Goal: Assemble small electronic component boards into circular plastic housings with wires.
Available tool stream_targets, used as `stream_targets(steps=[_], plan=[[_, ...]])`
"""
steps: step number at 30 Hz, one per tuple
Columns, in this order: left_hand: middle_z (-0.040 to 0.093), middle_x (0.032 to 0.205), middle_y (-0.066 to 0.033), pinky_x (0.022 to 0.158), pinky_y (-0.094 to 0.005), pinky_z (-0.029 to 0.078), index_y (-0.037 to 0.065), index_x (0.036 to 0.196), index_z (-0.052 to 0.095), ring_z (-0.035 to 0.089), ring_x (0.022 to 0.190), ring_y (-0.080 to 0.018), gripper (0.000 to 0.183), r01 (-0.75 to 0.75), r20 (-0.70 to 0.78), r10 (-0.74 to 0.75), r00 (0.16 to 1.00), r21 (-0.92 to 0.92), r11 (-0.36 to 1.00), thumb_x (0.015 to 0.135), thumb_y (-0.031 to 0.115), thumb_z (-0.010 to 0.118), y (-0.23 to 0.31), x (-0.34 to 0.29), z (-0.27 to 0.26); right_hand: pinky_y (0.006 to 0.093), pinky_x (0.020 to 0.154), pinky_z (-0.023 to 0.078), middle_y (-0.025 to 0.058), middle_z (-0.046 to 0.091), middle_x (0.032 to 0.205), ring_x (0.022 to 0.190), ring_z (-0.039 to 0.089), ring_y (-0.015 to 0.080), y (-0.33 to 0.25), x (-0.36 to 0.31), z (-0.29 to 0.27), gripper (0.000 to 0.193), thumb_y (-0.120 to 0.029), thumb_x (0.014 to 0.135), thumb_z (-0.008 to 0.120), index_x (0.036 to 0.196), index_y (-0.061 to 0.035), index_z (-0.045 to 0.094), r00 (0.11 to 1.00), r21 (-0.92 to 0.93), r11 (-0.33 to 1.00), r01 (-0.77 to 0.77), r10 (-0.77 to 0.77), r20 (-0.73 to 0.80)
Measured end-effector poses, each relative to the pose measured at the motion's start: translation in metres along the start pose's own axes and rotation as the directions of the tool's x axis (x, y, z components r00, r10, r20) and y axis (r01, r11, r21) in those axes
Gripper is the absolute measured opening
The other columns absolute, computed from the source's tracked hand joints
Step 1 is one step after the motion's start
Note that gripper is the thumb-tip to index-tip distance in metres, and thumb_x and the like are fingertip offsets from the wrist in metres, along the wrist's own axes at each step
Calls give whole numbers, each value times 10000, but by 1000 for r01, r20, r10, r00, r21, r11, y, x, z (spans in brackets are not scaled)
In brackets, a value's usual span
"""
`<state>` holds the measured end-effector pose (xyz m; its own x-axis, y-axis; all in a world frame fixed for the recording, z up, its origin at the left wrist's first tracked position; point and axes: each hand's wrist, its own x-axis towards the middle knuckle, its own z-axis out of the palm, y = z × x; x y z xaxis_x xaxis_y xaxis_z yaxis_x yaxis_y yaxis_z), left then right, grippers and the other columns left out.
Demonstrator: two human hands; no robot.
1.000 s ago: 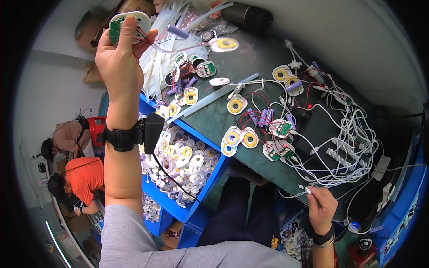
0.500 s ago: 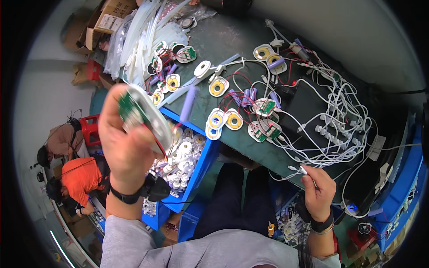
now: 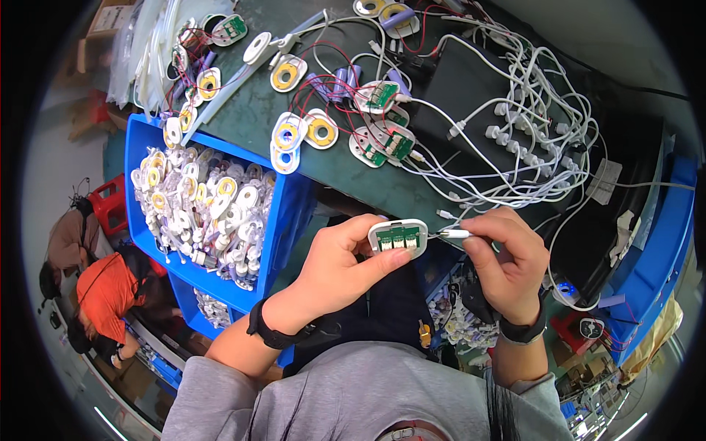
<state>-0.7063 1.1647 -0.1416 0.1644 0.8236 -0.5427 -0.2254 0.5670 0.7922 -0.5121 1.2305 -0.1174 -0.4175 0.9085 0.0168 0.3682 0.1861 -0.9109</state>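
Note:
Just past the table's front edge, my left hand (image 3: 334,264) grips a white oval housing with a green circuit board (image 3: 398,238), thumb on its near side. My right hand (image 3: 509,261) pinches a white cable plug (image 3: 454,234) between thumb and fingers. The plug's tip points at the housing's right end; whether it touches or enters there I cannot tell. Another loose white plug (image 3: 446,214) lies close by at the table edge. Similar circuit-board units (image 3: 381,97) with red wires and purple battery cells (image 3: 340,84) lie on the table beyond.
A blue bin (image 3: 266,220) of white and clear parts stands at the left. White cables (image 3: 544,147) tangle over a black box (image 3: 460,95) on the right. Clear tubing (image 3: 158,44) lies far left. A person in an orange top (image 3: 103,294) bends at the lower left.
My left hand has brought the circuit-board unit down and right, in front of me. My right hand, still holding the plug, has risen slightly toward it. The view has shifted.

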Motion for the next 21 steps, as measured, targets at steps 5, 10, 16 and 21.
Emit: stream_targets(steps=[5,10,16,21], plan=[[561,699,-65,533,-255,414,35,860,568,533,575,-166,168,-318,99,319,943,556,768,764,157,633,8,5,9,284,548,361,44,533,659,606,476,195,4,3,-3,187,-50,624,684,803,-47,632,994,-103,993,61,-51,97],[539,675,-92,534,-304,422,26,830,544,544,603,-240,170,-455,219,422,880,648,611,757,152,632,11,9,9,283,531,331,23,484,639,588,425,184,6,5,-9,202,-98,619,703,809,-74,640,984,-179,978,109,-80,160],[552,700,-112,546,-313,432,18,855,542,558,616,-257,206,-305,248,196,949,555,774,741,153,647,17,8,11,280,535,331,23,487,648,592,426,180,11,8,-5,173,-88,624,694,785,-71,631,984,-126,987,102,-82,157],[574,731,-108,552,-301,440,22,880,555,575,638,-238,217,-272,217,186,958,491,828,734,148,654,14,10,12,280,544,336,29,473,642,598,428,184,10,12,-16,137,-85,638,681,760,-67,620,966,-123,989,87,-54,252]])
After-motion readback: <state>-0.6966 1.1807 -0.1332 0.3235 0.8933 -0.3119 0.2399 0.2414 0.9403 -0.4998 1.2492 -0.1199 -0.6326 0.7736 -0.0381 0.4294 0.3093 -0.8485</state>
